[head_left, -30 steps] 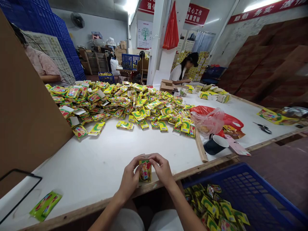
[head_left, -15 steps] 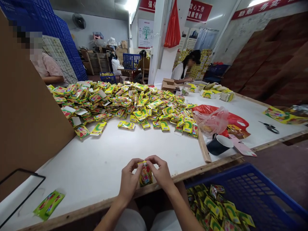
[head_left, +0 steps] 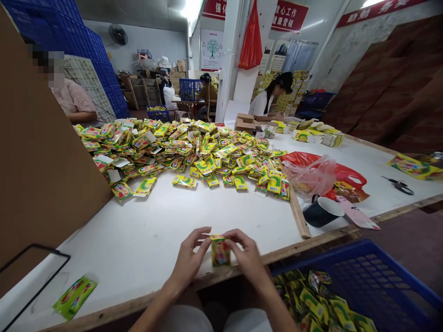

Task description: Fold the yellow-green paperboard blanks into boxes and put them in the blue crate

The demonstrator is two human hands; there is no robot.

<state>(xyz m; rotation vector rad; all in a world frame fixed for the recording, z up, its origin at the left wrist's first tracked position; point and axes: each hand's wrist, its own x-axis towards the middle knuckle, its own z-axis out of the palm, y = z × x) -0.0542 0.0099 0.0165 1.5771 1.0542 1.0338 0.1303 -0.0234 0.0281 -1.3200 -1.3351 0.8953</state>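
Note:
A small yellow, green and red printed box (head_left: 220, 252) stands upright at the table's front edge, its top looking closed and its face slightly blurred. My right hand (head_left: 246, 254) pinches its right side near the top between thumb and fingers. On the other side, my left hand (head_left: 189, 258) has thumb and forefinger parted, with the thumb tip close to the box's left edge; whether it touches cannot be made out. Beyond both hands, a big pile of similar boxes (head_left: 180, 145) spreads over the white table (head_left: 166, 221), some with white end flaps open.
Below right, a blue crate (head_left: 367, 267) holds many small packets. A wooden strip (head_left: 298, 214), dark mug (head_left: 321, 211), plastic bags (head_left: 311, 173) and scissors (head_left: 398, 185) are at right. A green packet (head_left: 75, 296) and cardboard (head_left: 51, 120) are at left. Other people sit farther back.
My left fingers have parted from the box top, where both hands were pinching. The box and my right hand have shifted slightly right, and the view has shifted a little.

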